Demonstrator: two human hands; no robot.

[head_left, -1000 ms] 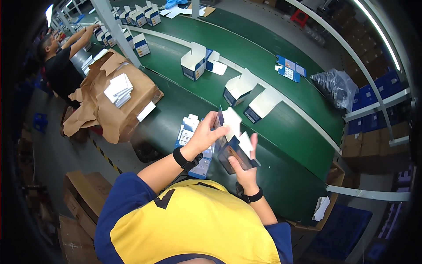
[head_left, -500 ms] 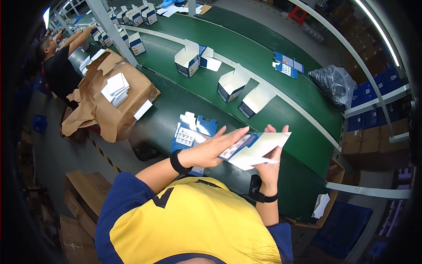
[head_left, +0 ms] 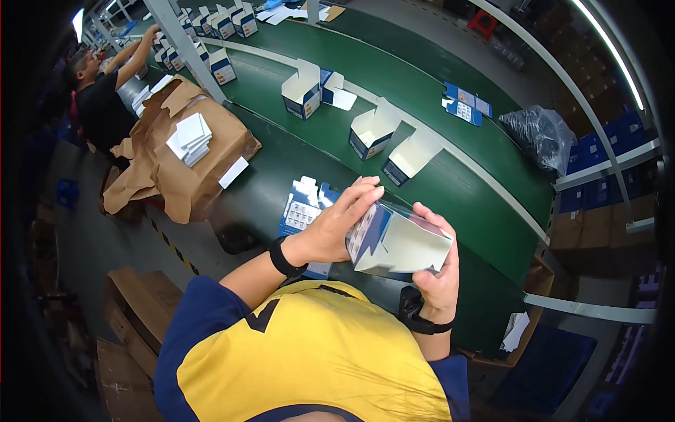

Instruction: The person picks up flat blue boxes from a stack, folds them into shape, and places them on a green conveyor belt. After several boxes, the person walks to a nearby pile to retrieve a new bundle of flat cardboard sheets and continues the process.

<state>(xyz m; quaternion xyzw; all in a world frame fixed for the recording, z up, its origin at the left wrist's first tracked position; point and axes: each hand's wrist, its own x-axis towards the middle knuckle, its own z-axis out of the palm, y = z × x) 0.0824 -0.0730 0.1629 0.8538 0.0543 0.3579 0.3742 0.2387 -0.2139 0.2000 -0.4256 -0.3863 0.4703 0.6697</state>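
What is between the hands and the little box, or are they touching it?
Nothing visible is. The left hand presses flat on one end of the blue and white box, and the right hand cups it from below. Both touch it directly.

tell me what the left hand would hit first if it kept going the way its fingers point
The left hand already lies on the white and blue carton; its fingers point up-right. Beyond them, probably the open carton on the green conveyor belt, though depth is unclear.
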